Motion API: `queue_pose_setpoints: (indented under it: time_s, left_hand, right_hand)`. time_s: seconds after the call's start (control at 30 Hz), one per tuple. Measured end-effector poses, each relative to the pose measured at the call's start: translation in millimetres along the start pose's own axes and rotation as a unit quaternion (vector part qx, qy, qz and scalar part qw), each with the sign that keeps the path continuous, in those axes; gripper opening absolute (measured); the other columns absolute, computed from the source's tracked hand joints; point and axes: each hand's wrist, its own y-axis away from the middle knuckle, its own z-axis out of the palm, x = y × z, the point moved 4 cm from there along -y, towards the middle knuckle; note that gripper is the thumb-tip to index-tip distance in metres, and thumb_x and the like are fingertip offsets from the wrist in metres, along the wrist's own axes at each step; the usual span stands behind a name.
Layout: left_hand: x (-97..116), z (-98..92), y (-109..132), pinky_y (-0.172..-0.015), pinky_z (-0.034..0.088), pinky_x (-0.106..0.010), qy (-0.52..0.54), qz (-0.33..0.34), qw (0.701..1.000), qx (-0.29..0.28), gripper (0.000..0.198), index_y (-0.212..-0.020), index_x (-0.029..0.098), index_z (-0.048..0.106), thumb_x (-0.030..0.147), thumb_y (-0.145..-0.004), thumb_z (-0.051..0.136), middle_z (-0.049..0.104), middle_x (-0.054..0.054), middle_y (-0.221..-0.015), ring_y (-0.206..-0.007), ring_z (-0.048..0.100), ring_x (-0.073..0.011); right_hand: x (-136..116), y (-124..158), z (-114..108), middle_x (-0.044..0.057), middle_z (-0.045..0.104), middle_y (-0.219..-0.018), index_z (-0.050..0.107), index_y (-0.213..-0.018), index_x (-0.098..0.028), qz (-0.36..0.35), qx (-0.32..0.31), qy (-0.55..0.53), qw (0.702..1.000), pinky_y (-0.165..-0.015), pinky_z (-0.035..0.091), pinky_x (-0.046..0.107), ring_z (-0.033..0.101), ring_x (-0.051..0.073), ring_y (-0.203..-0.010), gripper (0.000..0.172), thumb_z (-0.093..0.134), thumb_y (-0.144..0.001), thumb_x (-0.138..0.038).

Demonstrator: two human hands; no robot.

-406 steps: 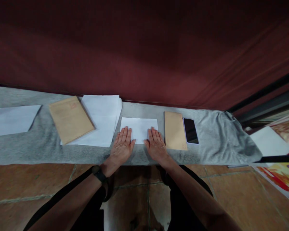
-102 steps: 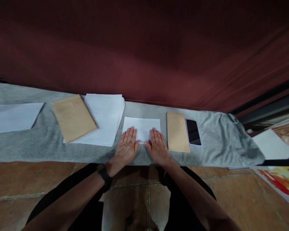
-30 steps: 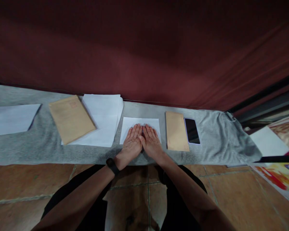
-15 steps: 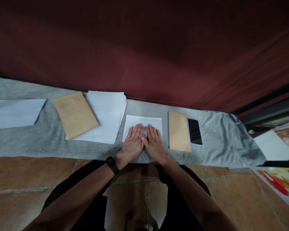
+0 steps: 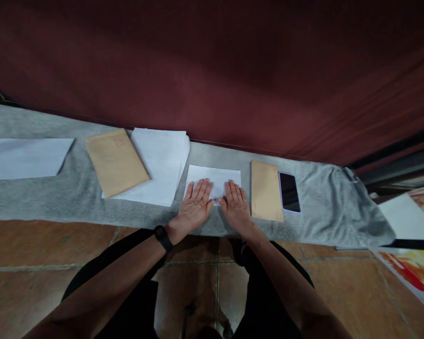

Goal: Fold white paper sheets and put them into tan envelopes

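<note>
A white sheet of paper, seemingly folded, lies crosswise on the grey cloth in front of me. My left hand rests flat on its left part, fingers stretched out and pointing away from me. On the right part my right hand lies flat in the same way. A strip of paper shows between the two hands; its near edge is partly hidden under them. Just right of my right hand is a narrow stack of brown envelopes.
A phone lies beside the brown envelopes. To the left, larger brown envelopes overlap a stack of white paper. Another white sheet is at far left. Grey cloth covers the bench, with a dark red curtain behind.
My hands have moved apart, the right one sliding rightward over the paper, so a wider gap shows between them. The whole view has shifted slightly.
</note>
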Motion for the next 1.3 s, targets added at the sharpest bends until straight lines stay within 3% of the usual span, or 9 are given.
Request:
queue_pose_setpoints:
  time_s: [0.67,0.9,1.03,1.3]
  left_hand:
    - [-25,-4.9,11,-0.126,0.025,-0.052,0.020,-0.049,0.998,0.029,0.068,-0.156,0.000,0.034,0.045,-0.105,0.031,0.031,-0.024,-0.165,-0.156,0.025,-0.0319]
    - [-3,-16.4,-5,-0.130,0.017,-0.050,0.020,-0.033,0.999,0.015,0.061,-0.156,0.005,0.036,0.038,-0.105,0.028,0.029,-0.016,-0.167,-0.158,0.020,-0.0272]
    - [10,-11.1,-13,-0.131,0.016,-0.048,0.020,-0.018,1.000,-0.006,0.059,-0.156,0.006,0.037,0.033,-0.105,0.025,0.031,-0.014,-0.167,-0.158,0.020,-0.0247]
    - [5,-1.9,-12,-0.130,0.014,-0.049,0.007,-0.035,0.999,-0.020,0.061,-0.157,0.005,0.034,0.036,-0.105,0.027,0.031,-0.015,-0.167,-0.158,0.019,-0.0254]
  right_hand:
    - [7,2,-2,0.020,0.032,-0.165,0.033,-0.159,-0.004,0.014,0.023,0.011,1.000,-0.125,0.025,0.049,0.031,0.030,-0.153,0.064,0.038,-0.107,-0.042]
    - [-1,-8,-9,0.016,0.025,-0.168,0.034,-0.159,-0.010,0.017,0.005,-0.007,1.000,-0.126,0.021,0.050,0.023,0.030,-0.157,0.058,0.035,-0.109,-0.038]
    - [-11,-12,-6,0.012,0.022,-0.170,0.033,-0.160,-0.014,-0.004,-0.015,-0.012,1.000,-0.127,0.019,0.048,0.020,0.026,-0.158,0.055,0.030,-0.110,-0.036]
    - [-1,-9,-1,0.016,0.029,-0.167,0.033,-0.160,-0.010,-0.001,0.010,0.012,1.000,-0.127,0.020,0.049,0.025,0.028,-0.156,0.060,0.035,-0.109,-0.041]
